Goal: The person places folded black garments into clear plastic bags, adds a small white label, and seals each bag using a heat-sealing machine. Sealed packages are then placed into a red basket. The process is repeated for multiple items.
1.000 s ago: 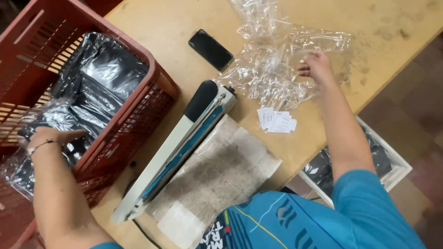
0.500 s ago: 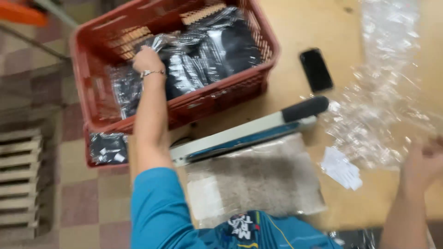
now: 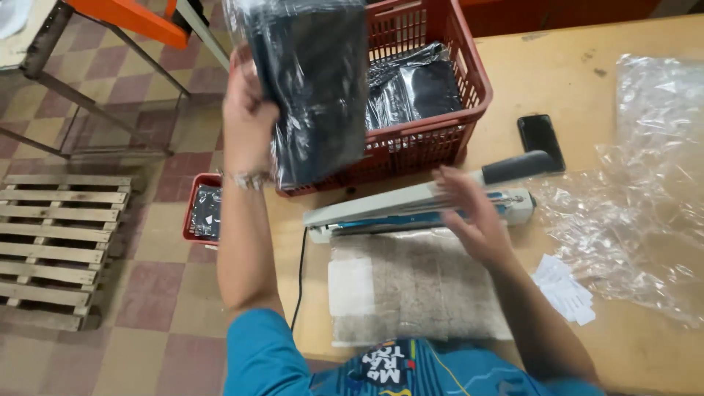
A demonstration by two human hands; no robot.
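The left hand point(image 3: 249, 121) grips a dark packet in clear wrap point(image 3: 315, 81), lifted above the red crate point(image 3: 447, 110), where more packets point(image 3: 411, 88) lie. The right hand point(image 3: 469, 213), fingers spread and empty, hovers over the heat sealer point(image 3: 418, 209). Nearby lie a phone point(image 3: 540, 139), clear plastic bags point(image 3: 645, 191), a grey mat point(image 3: 418, 286) and paper slips point(image 3: 565, 290).

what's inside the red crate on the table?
The red crate holds black items in clear plastic bags, piled against its right side. The bagged dark package raised in the left hand covers the crate's left half, so what lies there cannot be seen.
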